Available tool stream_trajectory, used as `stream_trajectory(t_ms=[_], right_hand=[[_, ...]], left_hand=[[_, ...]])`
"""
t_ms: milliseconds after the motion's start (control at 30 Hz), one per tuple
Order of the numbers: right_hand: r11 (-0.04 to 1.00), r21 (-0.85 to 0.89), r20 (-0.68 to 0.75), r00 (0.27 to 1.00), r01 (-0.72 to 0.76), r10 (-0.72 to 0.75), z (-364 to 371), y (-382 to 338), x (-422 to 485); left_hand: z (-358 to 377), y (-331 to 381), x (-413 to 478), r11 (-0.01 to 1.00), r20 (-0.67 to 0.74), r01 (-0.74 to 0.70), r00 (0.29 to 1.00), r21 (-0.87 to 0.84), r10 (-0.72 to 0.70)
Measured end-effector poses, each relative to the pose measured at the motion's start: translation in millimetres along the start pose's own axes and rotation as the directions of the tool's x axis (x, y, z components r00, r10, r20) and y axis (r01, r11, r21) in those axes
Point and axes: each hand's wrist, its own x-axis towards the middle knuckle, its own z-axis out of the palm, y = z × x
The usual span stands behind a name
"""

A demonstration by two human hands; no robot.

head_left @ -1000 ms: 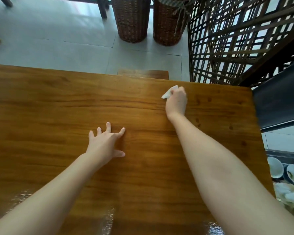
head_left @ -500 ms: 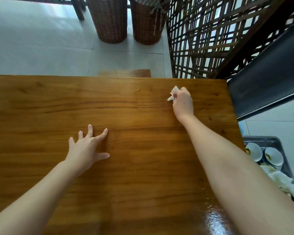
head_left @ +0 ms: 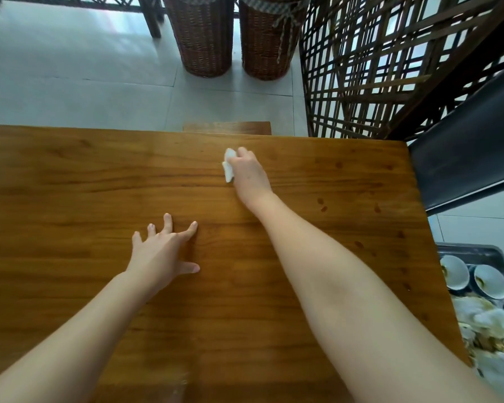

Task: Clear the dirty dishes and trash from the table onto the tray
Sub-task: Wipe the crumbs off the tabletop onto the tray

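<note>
Napkin (head_left: pixel 229 167): small white crumpled wad, gripped in the right hand (head_left: pixel 249 177) and held against the wooden table (head_left: pixel 70 184) near its far edge, right of centre.
Tray (head_left: pixel 472 251): dark metal, lower than the tabletop, just off its right edge by the near right corner.
White bowls (head_left: pixel 454 274): two, side by side at the tray's far end, brownish smears inside.
Crumpled white paper (head_left: pixel 489 324): heaped just nearer than the bowls.

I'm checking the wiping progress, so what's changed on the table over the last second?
The right hand, gripping the white tissue, slid left along the far side of the table, from right of the bench to in line with it. Unchanged: the left hand rests flat, fingers spread; the tray of bowls sits beside the table.
</note>
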Motion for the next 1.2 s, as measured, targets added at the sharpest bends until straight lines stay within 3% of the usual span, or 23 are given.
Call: stream_trajectory(t_ms=[200, 367, 533, 667, 767, 833, 933, 1067, 1200], right_hand=[[0.948, -0.004, -0.17, 0.934, -0.319, 0.313, -40, 80, -7], [0.899, 0.105, -0.219, 0.872, -0.424, 0.437, -24, 53, 3], [0.987, 0.057, -0.049, 0.987, -0.148, 0.151, 15, -13, 11], [0.996, 0.003, 0.054, 0.995, 0.084, -0.084, 36, -57, 8], [0.991, -0.007, 0.1, 0.986, 0.132, -0.13, 24, -46, 19], [0.998, -0.008, 0.074, 0.996, 0.058, -0.058, 6, -18, 25], [0.985, -0.076, -0.073, 0.986, -0.157, 0.152, -25, 44, 20], [0.892, -0.09, -0.194, 0.886, -0.443, 0.421, -61, 108, -3], [0.864, -0.042, -0.169, 0.856, -0.501, 0.488, -62, 94, -10]], left_hand=[[1, -2, 0, 1.0, -0.011, -0.022, 1.0, 0.0, 0.022], [1, -2, 0, 1.0, -0.01, -0.027, 1.0, -0.01, 0.027], [0, -2, 1, 1.0, -0.005, -0.018, 1.0, -0.01, 0.017], [0, 0, 2, 1.0, 0.01, -0.007, 1.0, 0.002, 0.007], [1, -2, 2, 1.0, -0.009, -0.006, 1.0, -0.003, 0.006], [2, -4, 2, 1.0, -0.008, -0.014, 1.0, -0.01, 0.014], [2, -4, 2, 1.0, -0.014, -0.025, 1.0, -0.014, 0.024], [3, -5, -1, 0.999, -0.018, -0.039, 0.999, -0.028, 0.039], [0, -4, -4, 0.999, -0.011, -0.038, 0.999, -0.026, 0.037]])
